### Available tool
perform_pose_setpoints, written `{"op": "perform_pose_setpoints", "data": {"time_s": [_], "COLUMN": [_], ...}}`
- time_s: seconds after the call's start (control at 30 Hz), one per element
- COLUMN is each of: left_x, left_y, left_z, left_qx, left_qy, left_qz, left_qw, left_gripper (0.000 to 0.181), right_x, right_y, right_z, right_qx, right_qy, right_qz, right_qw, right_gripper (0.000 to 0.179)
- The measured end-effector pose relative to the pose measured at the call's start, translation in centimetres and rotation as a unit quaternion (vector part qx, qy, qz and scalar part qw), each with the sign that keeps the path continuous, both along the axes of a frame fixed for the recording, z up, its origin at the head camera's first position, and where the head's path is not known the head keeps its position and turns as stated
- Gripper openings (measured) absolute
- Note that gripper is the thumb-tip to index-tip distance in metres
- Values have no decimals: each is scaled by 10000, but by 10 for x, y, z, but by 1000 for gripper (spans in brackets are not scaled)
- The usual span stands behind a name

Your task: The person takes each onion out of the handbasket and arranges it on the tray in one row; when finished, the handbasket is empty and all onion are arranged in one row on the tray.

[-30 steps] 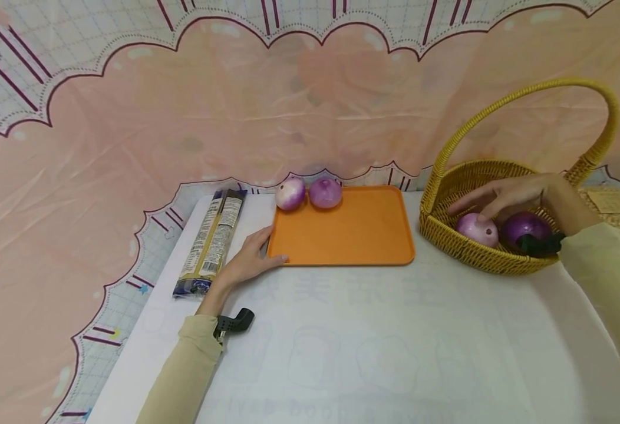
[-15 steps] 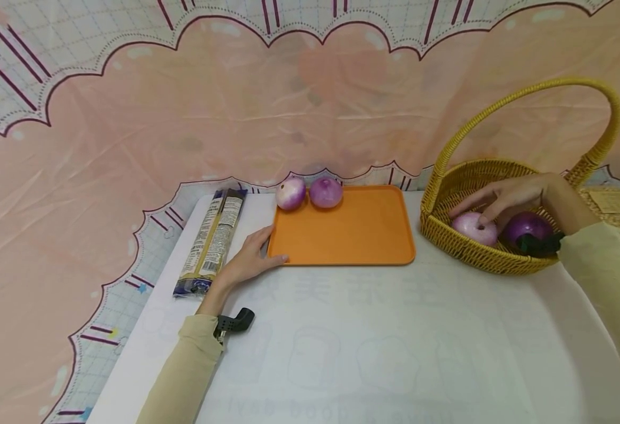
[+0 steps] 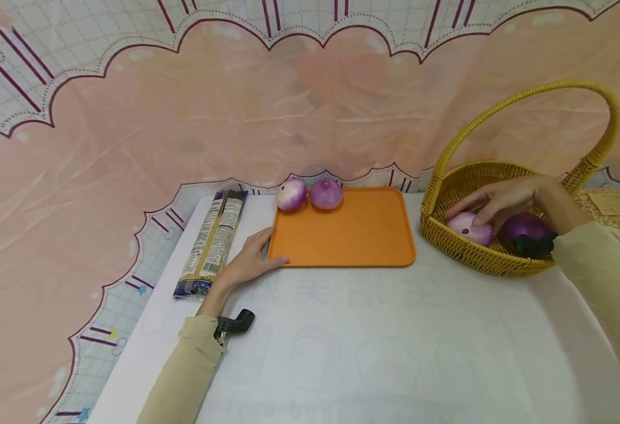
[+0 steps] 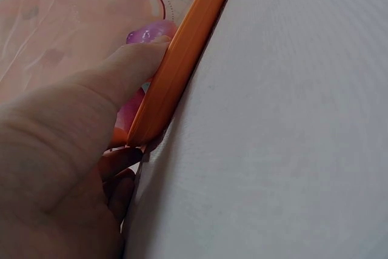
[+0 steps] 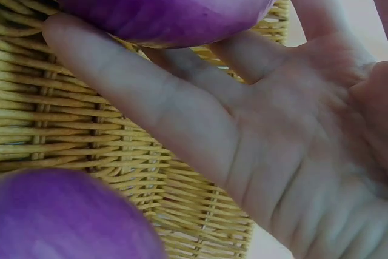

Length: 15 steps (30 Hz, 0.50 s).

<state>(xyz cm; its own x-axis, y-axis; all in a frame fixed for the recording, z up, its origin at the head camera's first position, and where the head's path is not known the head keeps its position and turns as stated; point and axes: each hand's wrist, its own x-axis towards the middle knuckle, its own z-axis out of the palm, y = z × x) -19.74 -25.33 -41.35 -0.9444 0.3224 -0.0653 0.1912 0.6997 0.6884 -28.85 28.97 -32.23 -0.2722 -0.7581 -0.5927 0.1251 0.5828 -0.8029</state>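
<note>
At the orange tray's (image 3: 352,235) left front corner, my left hand (image 3: 249,256) grips the rim. The left wrist view shows the thumb (image 4: 133,68) over the edge and other fingers lower at the corner. Two purple onions, a paler one (image 3: 291,195) and a pinker one (image 3: 326,194), sit at the tray's back left. My right hand (image 3: 506,197) is inside the yellow wicker basket (image 3: 469,250), thumb and fingers around a light purple onion (image 3: 470,228). A darker onion (image 3: 526,229) lies beside it, partly behind the wrist camera.
A long clear packet with printed labels (image 3: 211,241) lies left of the tray, close by the left forearm. The basket's tall handle (image 3: 527,88) arches over the right hand. Behind the basket at the right is a woven straw item (image 3: 614,203). A patterned cloth (image 3: 289,106) hangs behind the white table.
My right hand has shifted slightly left in the basket, and the light onion has turned and moved left with it. The left hand and tray stay in place.
</note>
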Motion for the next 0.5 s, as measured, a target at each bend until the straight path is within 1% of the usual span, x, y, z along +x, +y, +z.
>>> {"op": "perform_pose_setpoints", "data": {"time_s": [0.23, 0.3, 0.43, 0.5], "left_x": [0, 0, 0, -1], "left_y": [0, 0, 0, 1], "left_z": [-1, -1, -2, -2], "left_qx": [1, 11, 23, 29], "left_qy": [-16, -19, -9, -9], "left_qz": [6, -1, -7, 8], "left_qw": [10000, 10000, 10000, 10000], "left_gripper": [90, 90, 90, 90], "right_x": [-4, -5, -5, -6], "right_y": [-10, -13, -18, -20], "right_z": [2, 2, 1, 1], "right_qx": [581, 704, 798, 754], "right_qy": [505, 546, 662, 661], "right_qz": [47, 2, -62, -116], "right_qw": [9970, 9960, 9946, 9949], "right_gripper": [49, 51, 55, 58]}}
